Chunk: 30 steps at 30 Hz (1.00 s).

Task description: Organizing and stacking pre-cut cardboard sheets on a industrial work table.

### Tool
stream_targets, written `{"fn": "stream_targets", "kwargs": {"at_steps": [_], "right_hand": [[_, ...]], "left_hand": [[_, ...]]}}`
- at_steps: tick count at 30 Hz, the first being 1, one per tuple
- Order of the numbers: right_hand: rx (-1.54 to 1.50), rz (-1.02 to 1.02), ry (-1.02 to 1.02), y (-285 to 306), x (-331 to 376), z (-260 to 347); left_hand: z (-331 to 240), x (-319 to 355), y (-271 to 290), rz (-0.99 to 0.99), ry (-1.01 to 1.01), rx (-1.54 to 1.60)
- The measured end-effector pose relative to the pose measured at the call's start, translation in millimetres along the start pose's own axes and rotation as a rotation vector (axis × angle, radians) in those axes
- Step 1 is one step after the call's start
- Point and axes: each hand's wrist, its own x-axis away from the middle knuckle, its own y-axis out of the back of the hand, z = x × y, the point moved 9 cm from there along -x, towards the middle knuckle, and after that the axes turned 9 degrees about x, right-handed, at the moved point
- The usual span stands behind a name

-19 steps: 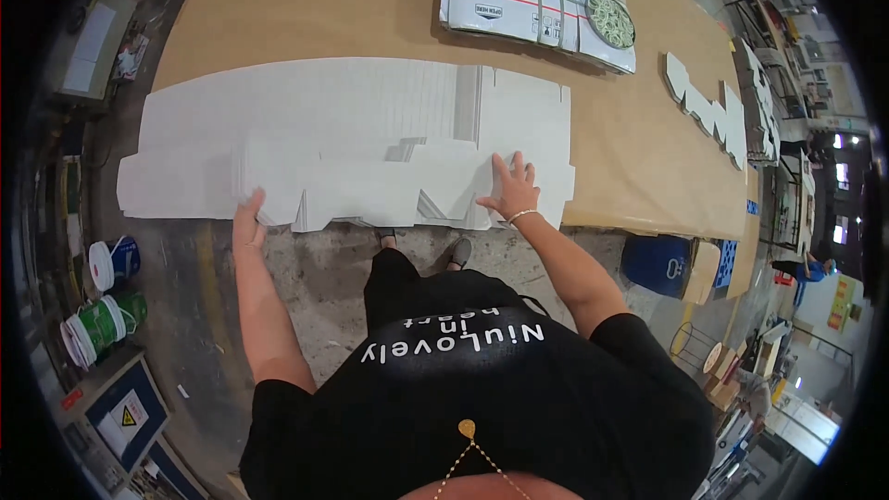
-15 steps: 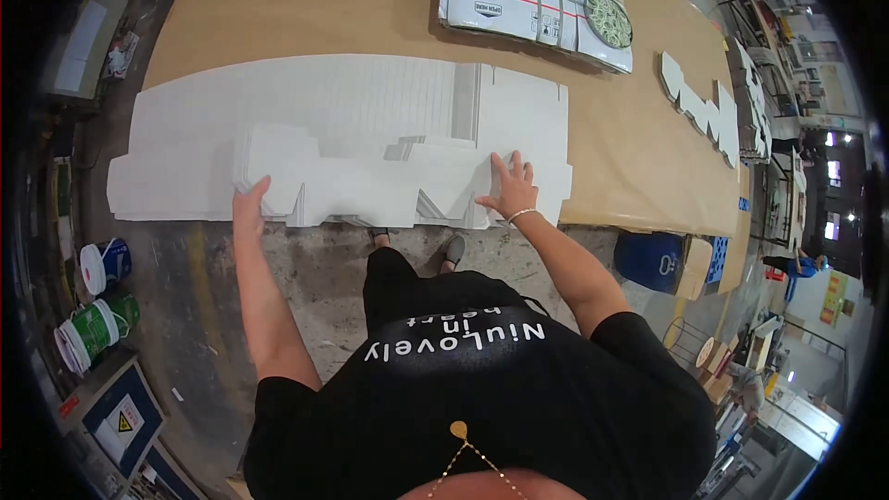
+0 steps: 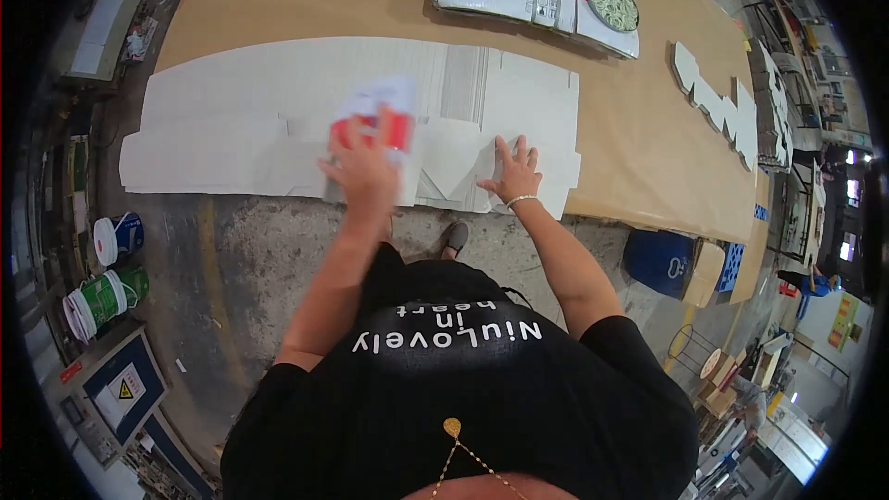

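Right hand spread on flat white cardboard at near edge of brown counter; left hand against red-and-white panel, grip unclear.

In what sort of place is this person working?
Most likely a cardboard packaging workshop. The signs are the white die-cut cardboard blanks beneath the right hand, the strapped bundle of printed cartons beyond them, and, at lower left, a yellow warning triangle.

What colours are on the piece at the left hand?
The piece is red and white, blurred; best in the head view.
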Motion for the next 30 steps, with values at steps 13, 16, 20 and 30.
{"fn": "stream_targets", "kwargs": {"at_steps": [13, 16, 20, 30], "right_hand": [[0.027, -0.012, -0.004, -6.5, -1.0, -5.9], [0.009, -0.011, 0.032, -6.3, -5.3, -4.5], [0.015, -0.021, 0.002, -12.4, -5.2, -17.8], [0.015, -0.017, -0.015, -7.7, -5.9, -37.0]], "left_hand": [[310.7, 47.2, -123.8, -0.120, 0.877, 1.827], [312.7, 32.3, -114.8, -0.140, 0.826, 1.815], [232.9, 11.8, -42.1, -0.292, 0.563, 1.154], [77.4, 9.6, 26.6, -0.269, -0.097, 0.846]]}}
